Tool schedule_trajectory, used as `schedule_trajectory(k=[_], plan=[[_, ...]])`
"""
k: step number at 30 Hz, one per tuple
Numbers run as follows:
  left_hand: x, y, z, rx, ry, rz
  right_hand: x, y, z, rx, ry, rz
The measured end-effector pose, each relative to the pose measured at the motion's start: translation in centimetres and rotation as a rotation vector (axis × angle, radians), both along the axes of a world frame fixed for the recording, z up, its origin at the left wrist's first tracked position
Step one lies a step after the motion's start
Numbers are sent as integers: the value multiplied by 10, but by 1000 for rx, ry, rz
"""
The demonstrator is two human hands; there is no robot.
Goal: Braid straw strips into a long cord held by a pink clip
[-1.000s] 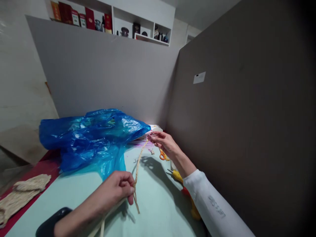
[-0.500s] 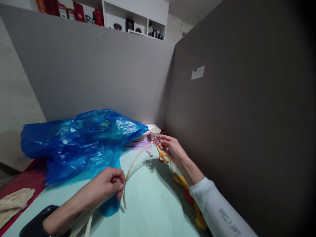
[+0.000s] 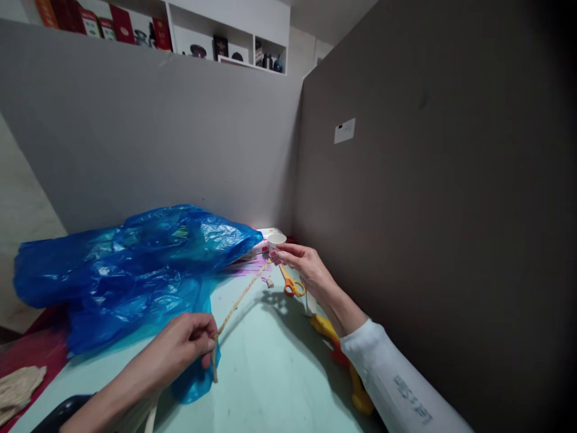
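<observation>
A thin, pale tan braided cord runs slantwise above the table between my two hands. My left hand is closed, pinching the cord near its lower end, and a short loose tail hangs below the fingers. At the far end of the cord sits a pink binder clip. Thumb and fingers of my right hand are closed on this clip. Just behind it stands a white paper cup. Orange-handled scissors lie on the table below my right hand.
A crumpled blue plastic bag covers the table's left side. A yellow and red object lies beside my right forearm, partly hidden. Grey partitions rise behind and to the right. A dark object lies under my left forearm.
The cord was bowed and is now drawn nearly straight. My right fingers have closed more firmly over the binder clip. The whole view has shifted, so things appear farther left.
</observation>
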State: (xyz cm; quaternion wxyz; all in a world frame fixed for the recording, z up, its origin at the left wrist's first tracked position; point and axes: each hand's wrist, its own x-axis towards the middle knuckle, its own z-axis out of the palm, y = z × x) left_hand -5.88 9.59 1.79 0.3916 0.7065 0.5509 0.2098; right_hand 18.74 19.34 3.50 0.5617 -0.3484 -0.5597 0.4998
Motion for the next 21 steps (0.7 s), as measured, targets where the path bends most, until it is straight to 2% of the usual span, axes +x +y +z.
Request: schedule_trajectory(k=[3, 6, 8, 11, 15, 18, 21], plan=[[-2, 1, 2, 17, 30, -8, 6, 3, 3, 42, 29, -85], [-4, 0, 6, -31, -49, 27, 16, 5, 8, 68, 69, -204], [-5, -1, 9, -2, -93, 64, 16, 4, 11, 65, 85, -218], [-4, 0, 14, 97, -131, 120, 1, -7, 12, 25, 62, -81], [-1, 1, 17, 108, -216, 194, -35, -34, 8, -29, -48, 146], [2, -1, 19, 114, -229, 184, -54, -48, 5, -53, -100, 226], [4, -3, 20, 136, -227, 154, -62, -52, 1, -67, -93, 250]])
